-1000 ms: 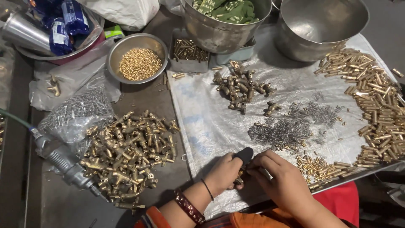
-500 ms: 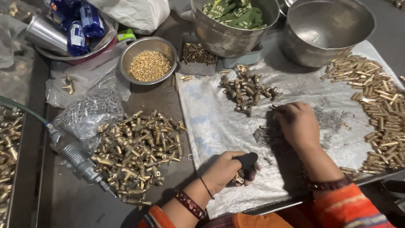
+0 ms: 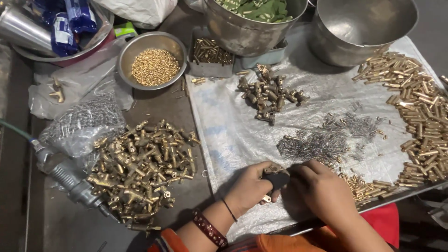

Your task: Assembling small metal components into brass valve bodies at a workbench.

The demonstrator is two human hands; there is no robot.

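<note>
My left hand (image 3: 249,188) grips a small black holder (image 3: 276,179) with a brass fitting (image 3: 267,198) in it, low on the white woven sheet (image 3: 233,130). My right hand (image 3: 321,191) is closed against the holder's right side, fingertips pinched at it; what they pinch is hidden. Just above the hands lies a heap of thin grey metal pins (image 3: 322,140). Short brass tubes (image 3: 368,189) lie right of my right hand. A large pile of brass valve fittings (image 3: 144,170) sits to the left on the dark table.
A steel bowl of small brass beads (image 3: 154,66) and a tray of brass pieces (image 3: 211,51) stand at the back. Two big steel pots (image 3: 361,32) are behind. Dark fittings (image 3: 270,95) lie mid-sheet, brass tubes (image 3: 420,112) at right, an air tool with hose (image 3: 70,179) at left.
My right hand came back from the grey pin heap down to the holder in my left hand. The left hand has stayed put.
</note>
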